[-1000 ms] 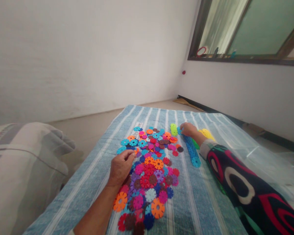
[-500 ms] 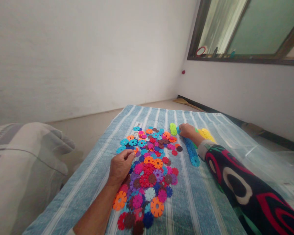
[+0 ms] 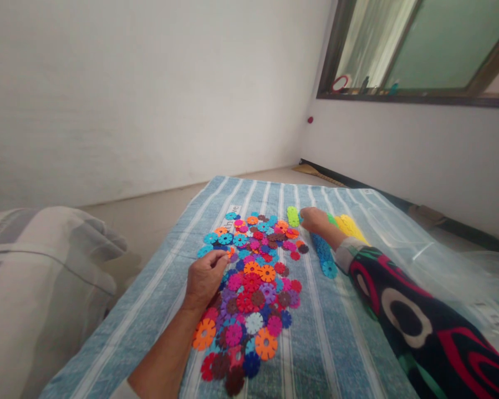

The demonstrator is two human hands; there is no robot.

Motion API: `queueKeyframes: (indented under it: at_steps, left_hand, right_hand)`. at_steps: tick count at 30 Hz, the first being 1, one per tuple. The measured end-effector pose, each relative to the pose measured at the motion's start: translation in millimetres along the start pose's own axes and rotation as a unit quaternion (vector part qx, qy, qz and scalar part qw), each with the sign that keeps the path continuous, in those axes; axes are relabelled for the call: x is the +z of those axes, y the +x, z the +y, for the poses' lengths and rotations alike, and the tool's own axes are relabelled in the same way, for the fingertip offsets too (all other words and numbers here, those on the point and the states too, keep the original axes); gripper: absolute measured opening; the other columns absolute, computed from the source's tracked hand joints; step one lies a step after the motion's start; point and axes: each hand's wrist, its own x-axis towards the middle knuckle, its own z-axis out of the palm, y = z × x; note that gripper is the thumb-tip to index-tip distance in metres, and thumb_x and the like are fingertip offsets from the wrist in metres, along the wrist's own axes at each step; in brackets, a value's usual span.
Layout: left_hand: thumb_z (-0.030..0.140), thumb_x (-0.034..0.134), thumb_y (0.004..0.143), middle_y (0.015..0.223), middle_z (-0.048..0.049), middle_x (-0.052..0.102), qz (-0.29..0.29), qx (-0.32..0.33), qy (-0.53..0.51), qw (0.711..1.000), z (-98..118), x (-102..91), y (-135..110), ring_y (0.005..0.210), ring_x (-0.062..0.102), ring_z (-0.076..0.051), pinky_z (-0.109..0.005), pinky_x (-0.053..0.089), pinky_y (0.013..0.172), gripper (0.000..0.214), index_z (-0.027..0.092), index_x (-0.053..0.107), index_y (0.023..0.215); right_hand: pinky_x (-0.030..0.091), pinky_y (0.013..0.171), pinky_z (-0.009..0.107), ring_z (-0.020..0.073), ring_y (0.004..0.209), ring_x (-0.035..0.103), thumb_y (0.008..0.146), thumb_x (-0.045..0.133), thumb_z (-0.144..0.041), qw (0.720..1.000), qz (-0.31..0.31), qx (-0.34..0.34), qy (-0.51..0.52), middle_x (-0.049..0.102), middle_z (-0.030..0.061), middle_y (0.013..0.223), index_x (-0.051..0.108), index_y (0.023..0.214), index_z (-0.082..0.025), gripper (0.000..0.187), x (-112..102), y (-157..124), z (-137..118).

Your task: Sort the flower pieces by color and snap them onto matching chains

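A heap of coloured snowflake discs (image 3: 253, 288) lies spread on a blue striped cloth (image 3: 336, 343). My left hand (image 3: 203, 277) rests at the heap's left edge, its fingers curled and pinched at the discs there. My right hand (image 3: 314, 219) reaches to the far end of a row of blue discs (image 3: 323, 255), fingers bent down onto them. A short row of green discs (image 3: 293, 216) lies just left of that hand, and yellow discs (image 3: 349, 226) lie just right of it. My right arm wears a dark patterned sleeve (image 3: 407, 321).
A grey cushion or bag (image 3: 37, 277) sits at the left beside the cloth. Clear plastic sheeting (image 3: 432, 260) covers the right side. White walls meet at the far corner, with a window (image 3: 419, 50) at the upper right.
The view has shifted slightly. My right hand has drawn a little to the left at the top of the blue row. My left hand stays put.
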Motion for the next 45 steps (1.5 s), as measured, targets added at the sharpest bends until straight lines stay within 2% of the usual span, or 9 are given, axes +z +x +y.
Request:
queueKeyframes:
  at_steps: [6, 11, 16, 22, 27, 31, 34, 38, 45]
  left_hand:
    - [0.038, 0.054, 0.074, 0.070, 0.0026, 0.071, 0.007, 0.014, 0.001, 1.000, -2, 1.5, 1, 0.066, 0.065, -0.015, -0.022, 0.047, 0.065, 0.024, 0.020, 0.070, 0.075]
    - [0.037, 0.052, 0.075, 0.071, 0.0020, 0.071, 0.011, 0.034, 0.021, 0.999, -1, 2.5, -1, 0.067, 0.065, -0.015, -0.022, 0.047, 0.064, 0.025, 0.020, 0.070, 0.076]
    - [0.035, 0.050, 0.079, 0.079, -0.0001, 0.073, 0.013, 0.093, 0.052, 0.994, 1, 6.3, -4, 0.069, 0.065, -0.015, -0.024, 0.049, 0.070, 0.025, 0.020, 0.070, 0.080]
    - [0.031, 0.049, 0.081, 0.081, -0.0013, 0.073, 0.015, 0.134, 0.082, 0.988, 2, 9.6, -7, 0.076, 0.065, -0.016, -0.025, 0.049, 0.073, 0.023, 0.021, 0.069, 0.081]
    - [0.028, 0.048, 0.082, 0.081, -0.0016, 0.072, -0.003, 0.153, 0.089, 0.984, 2, 11.5, -8, 0.076, 0.065, -0.016, -0.025, 0.049, 0.072, 0.022, 0.021, 0.069, 0.084]
    - [0.027, 0.048, 0.082, 0.080, -0.0017, 0.071, -0.004, 0.169, 0.100, 0.981, 3, 12.0, -8, 0.077, 0.064, -0.015, -0.025, 0.048, 0.074, 0.021, 0.021, 0.068, 0.084]
    - [0.028, 0.047, 0.083, 0.080, -0.0030, 0.071, -0.014, 0.192, 0.102, 0.976, 4, 12.2, -9, 0.076, 0.063, -0.015, -0.025, 0.049, 0.073, 0.022, 0.019, 0.067, 0.084]
    - [0.027, 0.051, 0.082, 0.079, -0.0046, 0.070, -0.036, 0.250, 0.102, 0.962, 10, 13.5, -12, 0.077, 0.063, -0.017, -0.029, 0.050, 0.075, 0.017, 0.019, 0.066, 0.081]
    - [0.031, 0.061, 0.077, 0.089, -0.0083, 0.069, -0.098, 0.346, 0.102, 0.927, 23, 14.6, -19, 0.091, 0.061, -0.022, -0.040, 0.048, 0.089, 0.017, 0.017, 0.066, 0.088]
  right_hand:
    - [0.040, 0.066, 0.023, 0.0195, 0.088, 0.064, 0.082, 0.060, -0.030, 0.991, -0.012, -0.120, 0.063, 0.071, 0.0058, 0.097, 0.072, 0.095, -0.022, 0.019, -5, -46, -29]
    - [0.036, 0.058, 0.021, 0.0144, 0.075, 0.063, 0.077, 0.067, -0.035, 0.972, -0.052, -0.202, 0.109, 0.071, 0.0001, 0.082, 0.074, 0.087, -0.024, 0.017, 2, -94, -52]
    - [0.040, 0.064, 0.024, 0.0201, 0.088, 0.064, 0.078, 0.065, -0.039, 0.972, -0.047, -0.205, 0.110, 0.072, 0.0046, 0.096, 0.070, 0.105, -0.024, 0.031, 8, -119, -66]
    - [0.045, 0.074, 0.030, 0.0257, 0.098, 0.064, 0.083, 0.057, -0.039, 0.976, -0.040, -0.193, 0.088, 0.070, 0.0084, 0.105, 0.067, 0.110, -0.024, 0.033, 8, -140, -91]
    - [0.045, 0.075, 0.030, 0.0242, 0.099, 0.064, 0.085, 0.053, -0.038, 0.966, -0.034, -0.233, 0.108, 0.069, 0.0072, 0.109, 0.066, 0.112, -0.026, 0.032, 12, -156, -105]
    - [0.043, 0.075, 0.026, 0.0209, 0.098, 0.064, 0.085, 0.054, -0.035, 0.947, -0.034, -0.277, 0.161, 0.070, 0.0023, 0.107, 0.068, 0.109, -0.029, 0.028, 17, -156, -97]
    - [0.042, 0.072, 0.023, 0.0178, 0.092, 0.064, 0.085, 0.053, -0.028, 0.951, -0.014, -0.227, 0.209, 0.072, 0.0003, 0.102, 0.069, 0.108, -0.029, 0.028, 20, -147, -82]
    - [0.038, 0.065, 0.022, 0.0163, 0.083, 0.063, 0.082, 0.055, -0.024, 0.964, -0.006, -0.143, 0.222, 0.072, 0.0024, 0.092, 0.071, 0.103, -0.024, 0.026, 24, -135, -63]
    - [0.031, 0.057, 0.022, 0.0145, 0.072, 0.058, 0.075, 0.064, -0.033, 0.969, -0.017, -0.132, 0.208, 0.068, 0.0009, 0.079, 0.071, 0.088, -0.021, 0.019, 33, -141, -63]
